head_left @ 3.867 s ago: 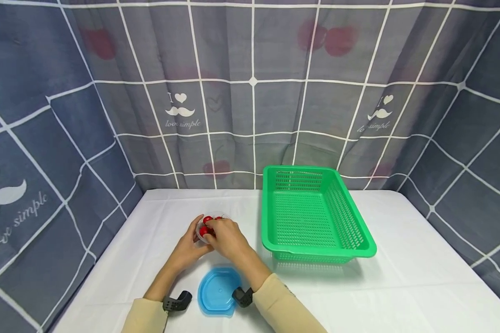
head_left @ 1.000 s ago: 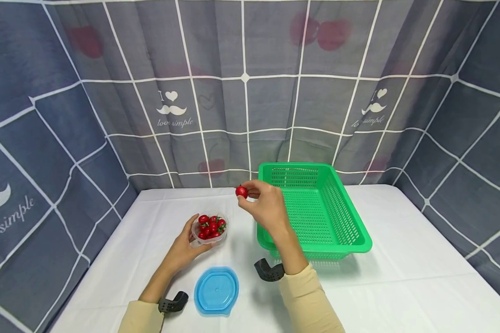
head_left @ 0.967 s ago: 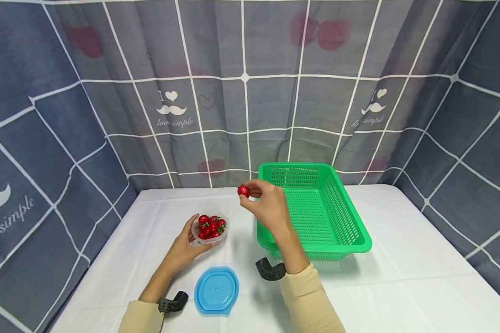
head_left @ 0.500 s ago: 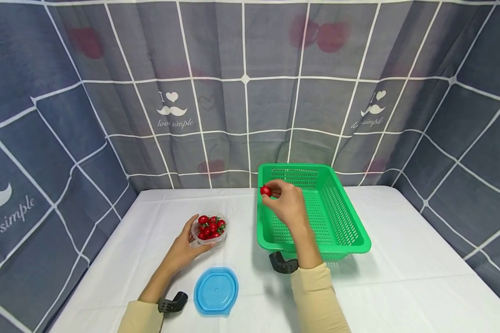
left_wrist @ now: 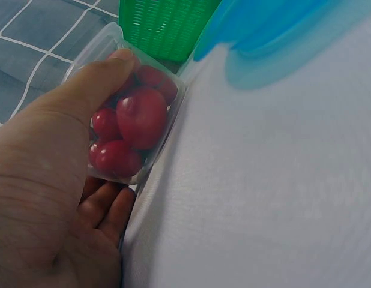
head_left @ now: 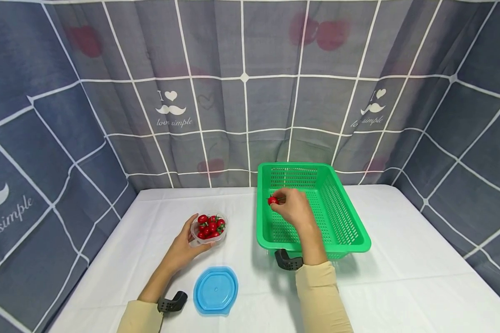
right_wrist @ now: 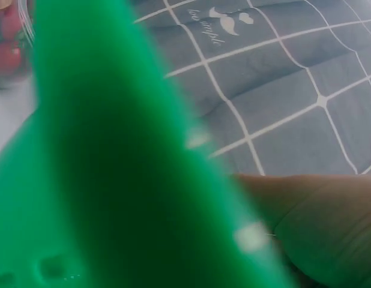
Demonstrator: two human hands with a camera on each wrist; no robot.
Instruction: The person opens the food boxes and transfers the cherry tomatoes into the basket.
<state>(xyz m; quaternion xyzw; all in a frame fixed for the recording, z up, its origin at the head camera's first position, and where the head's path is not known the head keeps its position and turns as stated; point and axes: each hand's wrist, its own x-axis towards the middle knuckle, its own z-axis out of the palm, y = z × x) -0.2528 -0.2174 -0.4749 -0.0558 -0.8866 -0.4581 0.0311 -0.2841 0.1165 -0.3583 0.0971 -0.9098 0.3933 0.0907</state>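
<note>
My right hand [head_left: 296, 206] pinches a cherry tomato [head_left: 272, 200] by thumb and fingertips, inside the left half of the green basket [head_left: 346, 217]. In the right wrist view the basket wall fills much of the picture and the tomato is hidden. On the table to the left, my left hand [head_left: 185, 247] curls round a small clear plastic tub [left_wrist: 173, 81] full of cherry tomatoes [head_left: 212, 226]. The left wrist view shows the thumb over the tub's side and red fruit [left_wrist: 142, 118] pressed against the clear wall.
A blue lid [head_left: 215, 290] lies flat on the white tablecloth [head_left: 400, 277], nearer than the tub. Checked curtains [head_left: 216, 106] enclose the table at the back and on both sides. The basket's near rim lies under my right forearm.
My right hand has picked a cherry tomato out of the tub, carried it rightward over the basket's rim and lowered it inside. The left hand has kept its hold on the tub.
</note>
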